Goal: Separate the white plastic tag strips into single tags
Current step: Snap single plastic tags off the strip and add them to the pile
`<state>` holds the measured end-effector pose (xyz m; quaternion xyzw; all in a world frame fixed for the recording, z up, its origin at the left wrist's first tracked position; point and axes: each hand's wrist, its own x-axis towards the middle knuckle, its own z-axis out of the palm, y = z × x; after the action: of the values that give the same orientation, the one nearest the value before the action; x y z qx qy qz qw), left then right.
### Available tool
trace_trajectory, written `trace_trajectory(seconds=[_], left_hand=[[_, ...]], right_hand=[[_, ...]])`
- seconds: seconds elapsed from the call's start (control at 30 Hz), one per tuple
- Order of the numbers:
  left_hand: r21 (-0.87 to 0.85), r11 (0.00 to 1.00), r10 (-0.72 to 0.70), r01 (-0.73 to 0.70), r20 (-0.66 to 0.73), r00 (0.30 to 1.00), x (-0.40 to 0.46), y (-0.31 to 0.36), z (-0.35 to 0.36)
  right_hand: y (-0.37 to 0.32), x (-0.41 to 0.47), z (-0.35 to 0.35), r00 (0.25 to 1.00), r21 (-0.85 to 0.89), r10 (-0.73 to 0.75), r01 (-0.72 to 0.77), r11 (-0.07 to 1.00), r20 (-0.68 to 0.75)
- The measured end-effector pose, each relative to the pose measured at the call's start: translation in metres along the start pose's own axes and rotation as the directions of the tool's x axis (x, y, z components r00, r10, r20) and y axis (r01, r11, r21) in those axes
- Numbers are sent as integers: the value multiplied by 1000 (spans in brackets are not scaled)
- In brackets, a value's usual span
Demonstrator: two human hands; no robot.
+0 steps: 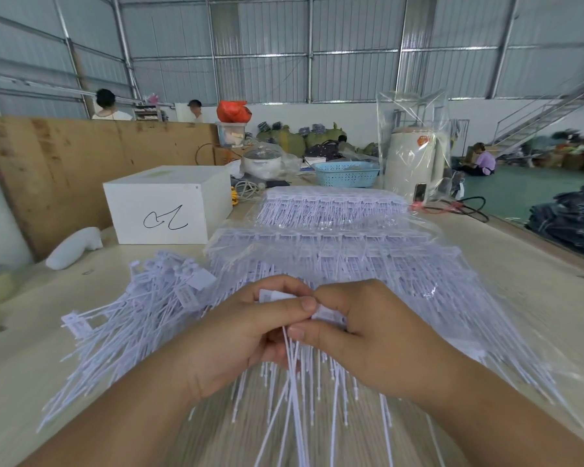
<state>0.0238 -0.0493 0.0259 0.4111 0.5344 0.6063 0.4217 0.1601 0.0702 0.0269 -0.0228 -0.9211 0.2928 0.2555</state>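
Both hands are meeting at centre frame, low over the table [520,298]. The left hand [236,332] is curling its fingers round the flat heads of a white tag strip [292,365], thumb laid across the top w/ the nail facing up. The right hand [368,332] is pinching the same strip from the other side, thumb & forefinger tight on a tag head, the two thumbs almost touching. The strip's thin tails are hanging down toward the camera, fanning out between the wrists.

To the left, a loose pile of single tags [142,318] is lying on the table, heads pointing every which way. Just beyond the hands, clear bags of uncut strips [334,244] are sitting stacked, one behind the other.

Further back: a white box [169,203] w/ a black scribble on its front, a blue basket [346,173], a cream kettle in plastic wrap [415,163].
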Motion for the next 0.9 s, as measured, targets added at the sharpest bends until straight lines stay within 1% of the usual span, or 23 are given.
trace_trajectory(seconds=[0.07,0.13,0.2,0.27,0.33,0.4,0.5,0.57,0.63,0.7,0.73,0.8,0.9], left_hand=[[-11,1000,9,-9,-9,1000,1,0,1],[-57,998,23,-25,-23,999,1,-1,2],[-100,995,19,-20,-13,1000,1,-2,3],[-123,992,-7,8,3,1000,1,-4,2],[-138,990,-34,35,7,999,1,-3,2],[-118,992,-46,43,-19,999,1,-2,2],[-42,999,-26,23,-78,997,2,-1,5],[1,1000,7,-7,-105,994,1,0,6],[17,999,46,-44,-130,990,0,1,5],[14,996,89,-87,-138,986,0,3,5],[13,994,113,-113,-140,984,0,4,6],[5,986,166,-168,-164,972,0,6,9],[0,969,241,-248,-238,941,0,9,14]], right_hand=[[1,0,1,999,-3,-18,18,1000,-33],[1,1,1,997,4,-43,43,999,-69],[-2,1,0,996,27,-57,59,998,-67],[-3,1,0,996,14,-62,63,998,-63],[-3,1,1,999,-22,-21,20,1000,-46],[-2,1,2,997,-67,69,-71,995,-30],[-3,3,1,983,-182,185,-184,966,-13],[-3,3,-3,974,-252,226,-212,944,25],[-4,3,-9,969,-220,227,-202,954,93],[-5,2,-13,972,-144,205,-188,972,113],[-7,2,-13,977,-119,194,-183,976,90],[-10,3,-10,984,-131,177,-176,976,-4],[-14,5,-4,975,-105,176,-191,976,-138]])
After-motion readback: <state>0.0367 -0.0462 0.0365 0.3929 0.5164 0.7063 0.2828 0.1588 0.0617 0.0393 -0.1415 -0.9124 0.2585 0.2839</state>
